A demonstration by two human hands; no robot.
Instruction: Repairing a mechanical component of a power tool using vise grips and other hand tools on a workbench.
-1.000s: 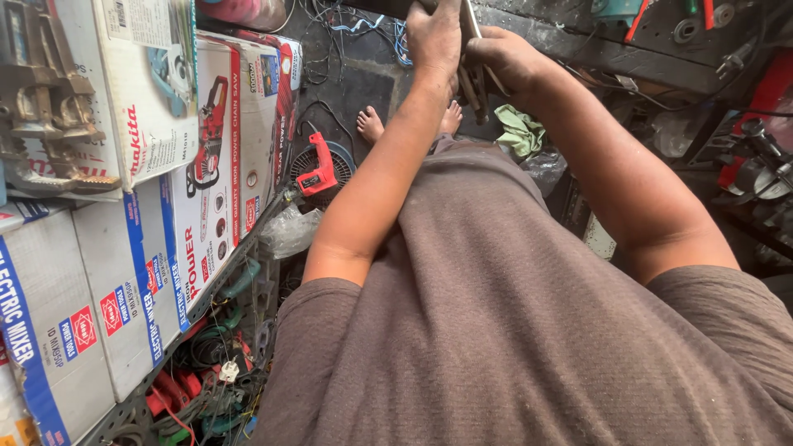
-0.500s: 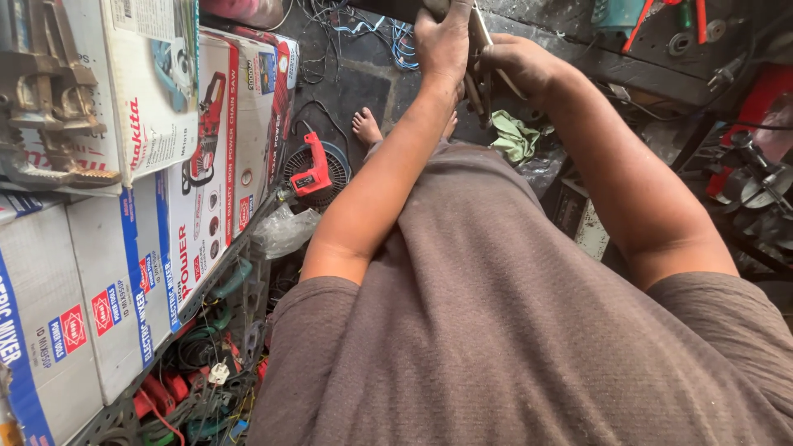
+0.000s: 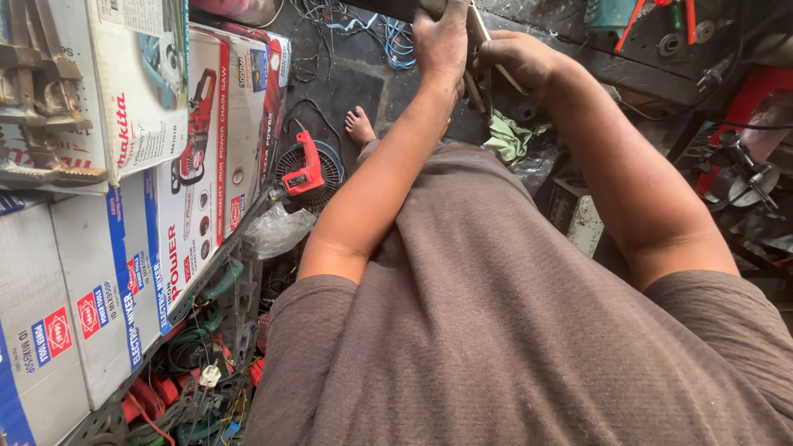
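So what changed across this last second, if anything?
Very little. The view drifts slightly, so both hands sit a touch higher in the picture, closer to its top edge. The left hand and right hand stay clasped together around the thin metal tool; nothing is let go. The boxes and red power tool lie unmoved.

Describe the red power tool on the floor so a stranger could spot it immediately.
Start at the stacked cardboard tool boxes along the left. Just past their far end, on the dark floor beside the person's bare foot, lies the red power tool, resting on a round black fan grille. It is the only bright red, pistol-shaped tool there.
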